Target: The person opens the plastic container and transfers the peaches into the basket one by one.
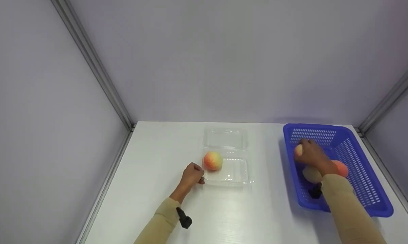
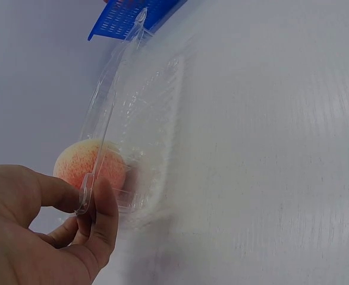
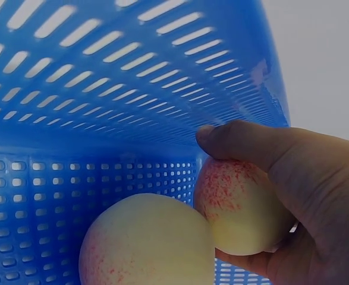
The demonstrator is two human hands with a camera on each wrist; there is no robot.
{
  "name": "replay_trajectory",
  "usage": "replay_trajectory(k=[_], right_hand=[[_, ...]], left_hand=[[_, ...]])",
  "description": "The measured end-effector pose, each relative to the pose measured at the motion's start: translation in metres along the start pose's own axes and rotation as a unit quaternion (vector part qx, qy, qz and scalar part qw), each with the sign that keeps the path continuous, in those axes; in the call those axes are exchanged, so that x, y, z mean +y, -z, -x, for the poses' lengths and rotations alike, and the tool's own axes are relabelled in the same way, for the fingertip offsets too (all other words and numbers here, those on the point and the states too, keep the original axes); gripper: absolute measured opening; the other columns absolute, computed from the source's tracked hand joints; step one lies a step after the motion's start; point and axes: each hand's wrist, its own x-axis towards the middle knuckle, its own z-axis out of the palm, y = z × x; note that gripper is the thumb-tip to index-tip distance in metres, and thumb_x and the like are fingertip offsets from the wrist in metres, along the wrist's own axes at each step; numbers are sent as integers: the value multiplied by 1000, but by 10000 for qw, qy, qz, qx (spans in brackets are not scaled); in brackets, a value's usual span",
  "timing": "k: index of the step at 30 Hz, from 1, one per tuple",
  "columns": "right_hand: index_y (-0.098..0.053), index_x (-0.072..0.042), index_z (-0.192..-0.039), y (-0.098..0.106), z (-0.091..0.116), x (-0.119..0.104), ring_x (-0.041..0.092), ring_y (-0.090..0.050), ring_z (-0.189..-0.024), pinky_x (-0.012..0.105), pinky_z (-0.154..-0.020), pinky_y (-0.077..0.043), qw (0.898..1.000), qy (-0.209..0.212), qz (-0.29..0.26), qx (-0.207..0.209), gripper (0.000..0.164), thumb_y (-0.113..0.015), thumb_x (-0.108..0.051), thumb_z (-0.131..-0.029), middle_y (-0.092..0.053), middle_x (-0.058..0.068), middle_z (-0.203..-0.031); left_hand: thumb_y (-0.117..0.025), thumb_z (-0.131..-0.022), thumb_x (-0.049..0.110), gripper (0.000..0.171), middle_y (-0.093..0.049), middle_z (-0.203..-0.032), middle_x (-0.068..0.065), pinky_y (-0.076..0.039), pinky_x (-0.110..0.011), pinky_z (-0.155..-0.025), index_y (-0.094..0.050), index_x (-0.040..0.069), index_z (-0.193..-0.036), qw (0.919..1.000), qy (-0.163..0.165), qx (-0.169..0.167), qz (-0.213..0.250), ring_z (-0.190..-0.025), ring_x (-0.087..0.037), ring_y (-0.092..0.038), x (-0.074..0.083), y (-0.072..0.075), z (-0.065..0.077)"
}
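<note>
My left hand (image 1: pixel 192 175) pinches the near left corner of a clear plastic clamshell box (image 1: pixel 236 169), whose lid (image 1: pixel 226 139) lies folded back toward the wall. One red-and-yellow peach (image 1: pixel 213 160) sits in the left part of the box; in the left wrist view that peach (image 2: pixel 88 166) shows just beyond my fingers. My right hand (image 1: pixel 313 157) reaches into a blue plastic basket (image 1: pixel 376 189). In the right wrist view its thumb and fingers curl round a pale peach with red speckles (image 3: pixel 239 208). Another pale peach (image 3: pixel 147 243) is close beside it.
In the basket, under my right wrist, are a pale peach (image 1: pixel 311 174) and a reddish-orange one (image 1: pixel 341 168). The basket stands on the right of the white table (image 1: pixel 156 145). Grey panel walls (image 1: pixel 224 61) with metal frame posts (image 1: pixel 95 67) enclose the table.
</note>
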Motion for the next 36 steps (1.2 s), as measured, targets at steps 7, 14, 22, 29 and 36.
replay_trajectory(k=[7, 14, 22, 29, 36], right_hand=[[-45, 14, -141, -4, 0, 3, 53, -57, -106, 70, -90, -53, 9996, 175, 74, 189, 64, -68, -21, -93, -50, 41, -128], [-42, 15, -146, -5, -1, 5, 55, -55, -113, 72, -95, -51, 10000, 55, 51, 62, 67, -65, -23, -96, -45, 43, -137], [-46, 14, -143, -10, -3, 7, 54, -56, -111, 72, -94, -52, 9997, 167, 36, 156, 59, -63, -19, -98, -46, 42, -134], [-44, 12, -146, -11, -3, 6, 56, -56, -113, 74, -95, -51, 9998, 150, 60, 77, 63, -65, -22, -97, -45, 43, -137], [-45, 15, -144, -14, -2, 8, 58, -56, -113, 75, -98, -50, 9996, 207, 31, 165, 67, -70, -21, -92, -47, 43, -132]], left_hand=[[-59, -101, 6, 7, -61, -94, -11, -67, -33, -72, -55, 3, -105, 10000, 53, -52, -10, -74, -16, -64, -1, 0, 0], [-59, -101, 6, 8, -58, -93, -8, -66, -32, -72, -55, 2, -107, 9999, 103, -7, -34, -75, -16, -62, 0, -2, 0], [-59, -102, 6, 10, -62, -96, -11, -66, -31, -72, -56, 1, -109, 9998, 150, 48, -126, -75, -16, -62, 0, -1, -1], [-59, -101, 6, 10, -63, -96, -11, -66, -32, -72, -56, 0, -109, 9999, 111, 39, -81, -74, -16, -63, -1, -1, -1], [-58, -101, 6, 7, -65, -98, -18, -67, -33, -73, -56, 1, -107, 10000, 88, 12, -27, -73, -15, -63, -1, 0, -1]])
